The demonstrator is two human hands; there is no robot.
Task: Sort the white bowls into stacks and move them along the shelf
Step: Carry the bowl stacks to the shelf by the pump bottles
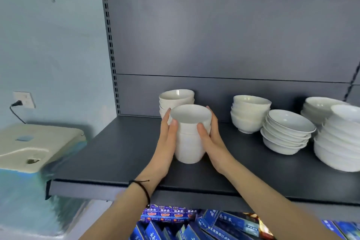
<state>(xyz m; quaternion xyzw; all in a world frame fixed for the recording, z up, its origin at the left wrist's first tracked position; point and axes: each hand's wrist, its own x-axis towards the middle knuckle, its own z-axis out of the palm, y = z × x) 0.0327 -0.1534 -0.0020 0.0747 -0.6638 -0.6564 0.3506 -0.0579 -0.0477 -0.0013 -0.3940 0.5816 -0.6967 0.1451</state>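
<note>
Two hands (left hand (167, 132), right hand (212, 136)) clasp the tall stack of small white ceramic bowls (190, 142) just before the rear white bowl stack (176, 97); even, level pressure should prevent toppling.

Location type: retail shop, housewares section. Evidence follows.

1. My left hand (167, 132) and right hand (210, 134) hold a bowl stack (190, 142) on a dark grey metal shelf (116, 152) of gondola-type display racking.
2. Above and left of my left hand runs a slotted upright (111, 54). Behind both hands stands a flat back panel (233, 35).
3. Right of my right hand, matching white bowls (286, 132) stand in several stacks, like stock.
4. Below my wrists, the next tier carries tightly packed blue printed boxes (224, 222).
5. Far left of my left hand is a painted wall with a socket (24, 99).
</note>
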